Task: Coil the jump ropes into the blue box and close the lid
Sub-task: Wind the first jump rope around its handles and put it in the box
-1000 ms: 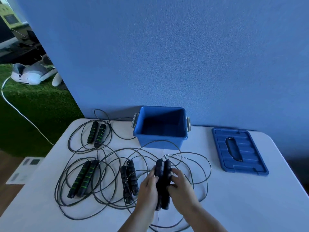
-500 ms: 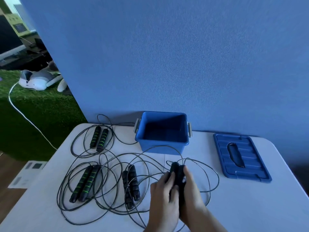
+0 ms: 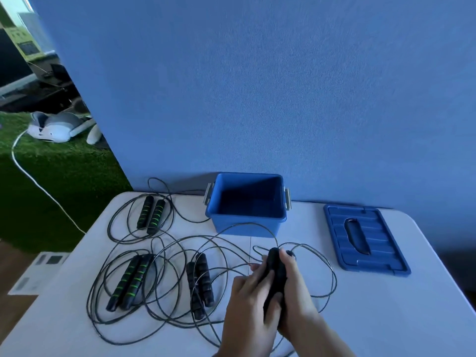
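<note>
Both my hands hold one pair of black jump-rope handles (image 3: pixel 276 273) upright above the table, near its front. My left hand (image 3: pixel 247 305) grips them from the left and my right hand (image 3: pixel 296 292) wraps them from the right. Their thin black cord (image 3: pixel 327 266) loops out to the right on the table. The open blue box (image 3: pixel 247 222) stands behind the hands, empty inside. Its blue lid (image 3: pixel 365 240) lies flat to the right. Another black handle pair (image 3: pixel 199 287) lies left of my hands.
Two more ropes with green-striped handles lie on the white table (image 3: pixel 386 318): one pair (image 3: pixel 130 282) at the left front, one pair (image 3: pixel 150 215) at the back left. Their cords overlap in tangled loops. A blue wall (image 3: pixel 257 99) rises directly behind the table.
My hands have closed round the black handle pair and lifted it off the table, moving slightly right. The camera has tipped upward, so the table sits lower in view.
</note>
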A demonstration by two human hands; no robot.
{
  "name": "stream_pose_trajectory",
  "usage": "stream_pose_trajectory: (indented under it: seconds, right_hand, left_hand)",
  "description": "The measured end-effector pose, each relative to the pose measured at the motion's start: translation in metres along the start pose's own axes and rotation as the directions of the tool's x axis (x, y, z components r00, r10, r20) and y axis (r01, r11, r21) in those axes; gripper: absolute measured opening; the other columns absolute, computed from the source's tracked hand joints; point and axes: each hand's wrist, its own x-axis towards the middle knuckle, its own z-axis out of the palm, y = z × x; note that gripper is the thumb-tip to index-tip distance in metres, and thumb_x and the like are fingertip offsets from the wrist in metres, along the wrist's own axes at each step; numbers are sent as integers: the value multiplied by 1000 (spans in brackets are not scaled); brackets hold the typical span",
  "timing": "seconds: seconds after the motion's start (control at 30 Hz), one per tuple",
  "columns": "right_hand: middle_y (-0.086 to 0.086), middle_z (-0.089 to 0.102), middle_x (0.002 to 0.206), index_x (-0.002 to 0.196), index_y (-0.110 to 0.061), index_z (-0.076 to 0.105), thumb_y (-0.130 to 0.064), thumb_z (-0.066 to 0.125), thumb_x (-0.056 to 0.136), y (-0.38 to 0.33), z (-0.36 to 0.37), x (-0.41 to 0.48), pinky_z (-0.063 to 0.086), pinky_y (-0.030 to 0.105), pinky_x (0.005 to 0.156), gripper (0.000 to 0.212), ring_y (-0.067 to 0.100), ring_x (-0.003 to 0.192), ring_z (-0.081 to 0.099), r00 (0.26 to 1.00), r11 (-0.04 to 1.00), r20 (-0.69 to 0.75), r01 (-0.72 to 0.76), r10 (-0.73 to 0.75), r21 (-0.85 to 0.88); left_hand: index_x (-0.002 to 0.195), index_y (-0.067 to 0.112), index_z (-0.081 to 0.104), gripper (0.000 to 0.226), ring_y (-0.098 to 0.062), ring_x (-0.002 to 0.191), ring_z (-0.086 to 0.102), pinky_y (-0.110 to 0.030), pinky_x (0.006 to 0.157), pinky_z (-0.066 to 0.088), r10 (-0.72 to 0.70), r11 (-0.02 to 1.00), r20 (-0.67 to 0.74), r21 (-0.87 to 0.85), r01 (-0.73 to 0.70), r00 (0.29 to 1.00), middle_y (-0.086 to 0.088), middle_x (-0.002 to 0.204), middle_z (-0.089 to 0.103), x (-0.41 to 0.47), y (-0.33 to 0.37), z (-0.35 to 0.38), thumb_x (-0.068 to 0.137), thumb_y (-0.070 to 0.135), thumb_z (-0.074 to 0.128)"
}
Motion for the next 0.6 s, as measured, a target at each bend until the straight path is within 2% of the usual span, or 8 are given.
stream_pose_trajectory:
  seconds: [0.07,0.13,0.23,0.3,0.4,0.47,0.53,0.6]
  right_hand:
    - [13,59,92,103,-14,64,-53,66,86,-5,-1,-4,54,35,70,42,29,83,62,1000,998,-4,17,-17,-67]
    - [12,53,84,92,-16,65,-46,72,79,-14,-3,-9,48,36,65,33,27,75,54,998,972,-21,45,-52,-232]
    - [15,56,74,84,-7,64,-35,73,77,-34,-10,-24,44,37,61,31,26,62,54,995,798,-8,77,-102,-597]
    - [10,62,71,86,-5,64,-31,69,82,-52,-13,-36,46,34,57,27,24,56,56,992,577,38,100,-117,-810]
    - [0,64,73,88,-17,62,-40,70,77,-81,-7,-58,48,32,57,26,17,58,58,976,78,115,131,-183,-988]
    - [-5,62,83,91,-26,56,-50,70,74,-99,2,-79,48,31,61,32,15,67,59,951,-252,185,121,-248,-960]
    - [-8,61,87,95,-32,51,-57,66,71,-113,13,-103,50,33,65,37,16,75,60,919,-480,268,104,-288,-871]
    - [-8,62,89,97,-32,49,-57,61,71,-124,27,-131,53,34,69,38,21,80,61,886,-642,357,92,-296,-761]
  left_hand:
    - [139,34,59,53,-5,108,50,-11,94,40,26,1000,69,-8,-26,997,28,149,47,-2,4,-5,88,44,49]
    - [141,42,55,55,0,110,46,-4,94,32,43,998,138,-56,-36,989,37,147,42,-4,6,-12,87,46,44]
    - [125,46,64,40,5,114,45,-11,92,41,64,990,171,-133,-41,983,38,128,49,-4,6,-25,89,45,46]
    - [111,40,70,29,3,113,51,-21,89,50,53,983,130,-182,-29,990,30,114,55,2,8,-35,90,41,50]
    - [98,31,74,23,-3,107,58,-25,86,52,131,964,-38,-229,-136,991,26,103,63,22,21,-52,93,37,52]
    - [100,27,75,23,-4,108,60,-20,89,49,203,939,-158,-247,-238,966,23,103,67,41,39,-66,94,30,53]
    - [103,21,76,27,-5,113,59,-14,93,45,277,908,-214,-259,-328,937,21,107,69,60,59,-81,95,28,51]
    - [104,17,77,39,1,116,55,-12,96,42,311,898,-143,-280,-340,940,16,107,71,76,79,-94,97,40,45]
